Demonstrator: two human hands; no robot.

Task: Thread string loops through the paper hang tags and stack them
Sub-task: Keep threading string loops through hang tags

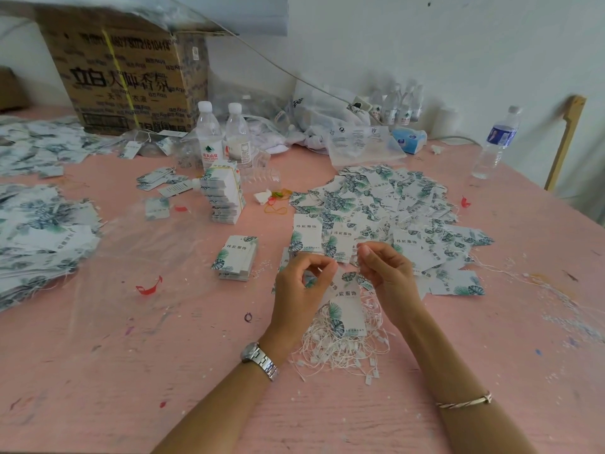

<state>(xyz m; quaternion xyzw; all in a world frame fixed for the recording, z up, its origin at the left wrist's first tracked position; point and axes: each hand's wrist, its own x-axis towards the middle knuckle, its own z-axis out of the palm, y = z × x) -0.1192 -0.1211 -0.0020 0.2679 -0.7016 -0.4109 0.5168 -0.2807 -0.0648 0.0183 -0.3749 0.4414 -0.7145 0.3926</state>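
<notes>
— Where's the tag point(347, 311)?
— Over the string heap point(340, 350), with the left hand point(299, 285) pinching its top edge.
— And the right hand point(388, 271)?
— Fingertips pressed together beside the tag's top. Gripping what, I can't tell.

A printed cardboard box point(127, 80) stands far back on the pink surface point(196, 339). Just right of the box are two water bottles point(209, 136). Farther right lie a blue tissue pack point(409, 139) and another bottle point(497, 142).
</notes>
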